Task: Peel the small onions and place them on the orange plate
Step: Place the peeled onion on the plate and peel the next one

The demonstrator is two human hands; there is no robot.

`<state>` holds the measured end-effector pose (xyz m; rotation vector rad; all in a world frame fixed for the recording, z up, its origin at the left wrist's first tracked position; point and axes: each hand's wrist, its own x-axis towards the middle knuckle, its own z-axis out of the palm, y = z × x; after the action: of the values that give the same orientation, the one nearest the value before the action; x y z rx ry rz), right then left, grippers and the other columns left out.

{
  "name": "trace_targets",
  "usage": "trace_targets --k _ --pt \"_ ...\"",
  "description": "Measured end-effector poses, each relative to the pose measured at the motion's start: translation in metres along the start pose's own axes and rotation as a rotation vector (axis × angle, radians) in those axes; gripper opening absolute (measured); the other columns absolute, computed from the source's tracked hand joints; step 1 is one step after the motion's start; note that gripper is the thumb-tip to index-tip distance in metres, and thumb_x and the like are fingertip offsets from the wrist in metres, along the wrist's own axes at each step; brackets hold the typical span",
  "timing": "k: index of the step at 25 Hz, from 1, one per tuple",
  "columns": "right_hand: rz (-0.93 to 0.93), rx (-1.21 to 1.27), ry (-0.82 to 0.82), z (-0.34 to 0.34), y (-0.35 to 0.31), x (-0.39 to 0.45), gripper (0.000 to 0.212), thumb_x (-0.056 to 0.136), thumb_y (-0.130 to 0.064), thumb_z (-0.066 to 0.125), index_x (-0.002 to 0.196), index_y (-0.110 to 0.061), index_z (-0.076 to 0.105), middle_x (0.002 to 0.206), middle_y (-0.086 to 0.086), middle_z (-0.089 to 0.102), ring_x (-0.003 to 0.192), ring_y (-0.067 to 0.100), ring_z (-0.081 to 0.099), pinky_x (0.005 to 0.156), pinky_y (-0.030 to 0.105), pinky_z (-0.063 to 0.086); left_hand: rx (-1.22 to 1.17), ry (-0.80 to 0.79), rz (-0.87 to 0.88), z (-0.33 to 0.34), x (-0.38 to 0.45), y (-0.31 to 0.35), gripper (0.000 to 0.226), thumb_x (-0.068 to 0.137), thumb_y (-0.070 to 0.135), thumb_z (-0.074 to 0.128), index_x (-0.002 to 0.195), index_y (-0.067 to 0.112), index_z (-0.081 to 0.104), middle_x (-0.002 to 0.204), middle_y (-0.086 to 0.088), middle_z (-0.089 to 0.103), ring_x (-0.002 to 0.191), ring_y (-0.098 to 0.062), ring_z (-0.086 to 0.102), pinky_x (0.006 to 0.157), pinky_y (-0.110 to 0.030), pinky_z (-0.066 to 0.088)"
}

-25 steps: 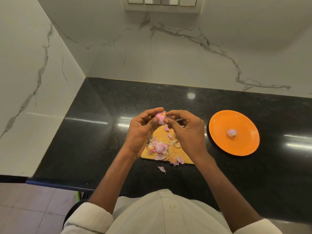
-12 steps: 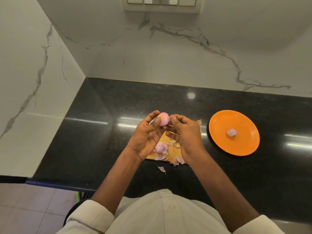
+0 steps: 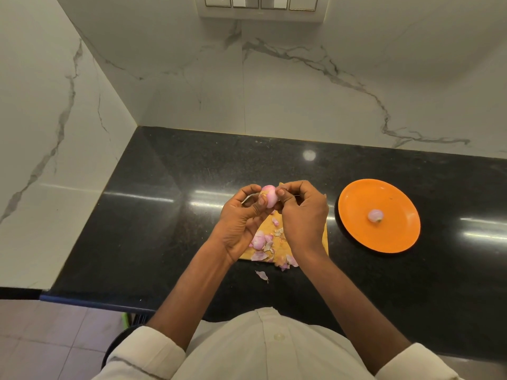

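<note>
peeling the second small onion over the cutting board

the left hand [image 3: 241, 218] holds the onion [image 3: 268, 196] between curled fingers and thumb, while the right hand [image 3: 301, 212], which half a second ago sat lower beside it, has come up so its thumb and forefinger pinch at the onion's top, likely catching another strip of skin. it looks mostly pink and bare, so peeling seems near done. one peeled onion [image 3: 375, 215] already lies on the orange plate [image 3: 356, 234], well apart to the right. loose skins [image 3: 262, 244] litter the cutting board [image 3: 325, 237] under the hands; one scrap [image 3: 262, 275] lies on the black counter [image 3: 137, 229].
</note>
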<state>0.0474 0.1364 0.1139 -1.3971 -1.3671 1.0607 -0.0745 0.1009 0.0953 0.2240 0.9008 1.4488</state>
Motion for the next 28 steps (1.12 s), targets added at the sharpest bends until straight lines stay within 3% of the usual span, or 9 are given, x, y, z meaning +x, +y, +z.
trace_targets --k 5,9,12,14,17,19,22,25,28 --pt "0.264 0.238 -0.03 -0.005 0.0 0.007 0.01 0.103 -0.007 0.064 0.105 -0.008 0.073 0.094 0.009 0.074 0.079 0.014 0.069 0.069 0.025 0.059 -0.036 -0.072 -0.036 -0.001 -0.003 0.002 0.043 0.092 0.001 0.065 0.134 0.0 0.059 0.129 -0.023 0.07 0.115 -0.033 0.071 0.095 -0.035 0.062" --pt "0.219 0.216 -0.077 -0.006 -0.001 0.005 0.009 0.101 -0.007 0.066 0.103 -0.012 0.074 0.095 0.004 0.076 0.086 0.014 0.074 0.07 0.022 0.06 0.093 -0.021 0.033 0.006 -0.003 0.0 0.049 0.085 0.005 0.07 0.133 -0.004 0.061 0.124 -0.022 0.071 0.107 -0.027 0.075 0.087 -0.03 0.062" --pt "0.467 0.484 -0.095 -0.009 0.0 0.009 0.01 0.104 -0.009 0.062 0.101 -0.008 0.071 0.087 0.007 0.071 0.074 0.012 0.069 0.07 0.026 0.061 -0.014 -0.036 0.038 0.002 -0.003 0.001 0.046 0.089 0.01 0.066 0.133 -0.004 0.06 0.124 -0.024 0.07 0.106 -0.027 0.074 0.09 -0.03 0.062" --pt "0.53 0.466 -0.121 -0.014 0.007 0.01 0.013 0.106 -0.01 0.059 0.102 -0.007 0.072 0.086 0.009 0.07 0.073 0.013 0.069 0.072 0.029 0.063 0.035 -0.043 0.073 -0.005 -0.002 0.003 0.046 0.089 0.009 0.067 0.134 -0.002 0.062 0.129 -0.025 0.069 0.112 -0.033 0.072 0.096 -0.035 0.061" --pt "0.379 0.152 -0.191 -0.014 0.017 0.008 0.021 0.106 -0.007 0.057 0.109 -0.014 0.076 0.097 0.005 0.077 0.085 0.017 0.074 0.082 0.04 0.065 0.342 -0.003 0.203 -0.011 -0.002 0.001 0.051 0.078 0.007 0.082 0.127 0.008 0.07 0.131 -0.013 0.071 0.121 -0.037 0.069 0.101 -0.046 0.059" --pt "0.258 -0.043 -0.226 -0.014 0.019 0.007 0.027 0.1 -0.004 0.062 0.114 -0.021 0.077 0.105 -0.004 0.076 0.1 0.015 0.072 0.091 0.045 0.063 0.478 0.002 0.252 -0.013 -0.004 0.0 0.053 0.075 0.006 0.086 0.125 0.012 0.071 0.128 -0.005 0.072 0.117 -0.031 0.071 0.097 -0.043 0.059" --pt "0.143 -0.118 -0.262 -0.017 0.015 0.005 0.04 0.093 0.003 0.063 0.119 -0.025 0.076 0.115 -0.009 0.072 0.11 0.007 0.066 0.096 0.034 0.058 0.546 -0.002 0.277 -0.014 -0.007 0.003 0.052 0.077 -0.001 0.085 0.125 0.011 0.069 0.122 -0.002 0.074 0.106 -0.02 0.074 0.087 -0.031 0.059" --pt "-0.026 -0.097 -0.243 -0.021 0.008 0.006 0.027 0.101 -0.011 0.065 0.12 -0.026 0.076 0.12 -0.008 0.07 0.11 0.001 0.065 0.089 0.014 0.053 0.555 -0.038 0.287 -0.015 -0.009 0.004 0.043 0.083 0.0 0.081 0.124 0.007 0.071 0.117 -0.008 0.078 0.109 -0.024 0.075 0.093 -0.038 0.061" --pt "-0.179 -0.12 -0.275 -0.024 0.008 0.006 0.021 0.099 -0.019 0.071 0.12 -0.019 0.077 0.113 -0.006 0.075 0.104 0.004 0.07 0.088 0.022 0.059 0.53 -0.039 0.32 -0.017 -0.009 0.003 0.04 0.082 0.009 0.081 0.121 0.006 0.073 0.12 -0.014 0.076 0.117 -0.031 0.071 0.102 -0.044 0.058"
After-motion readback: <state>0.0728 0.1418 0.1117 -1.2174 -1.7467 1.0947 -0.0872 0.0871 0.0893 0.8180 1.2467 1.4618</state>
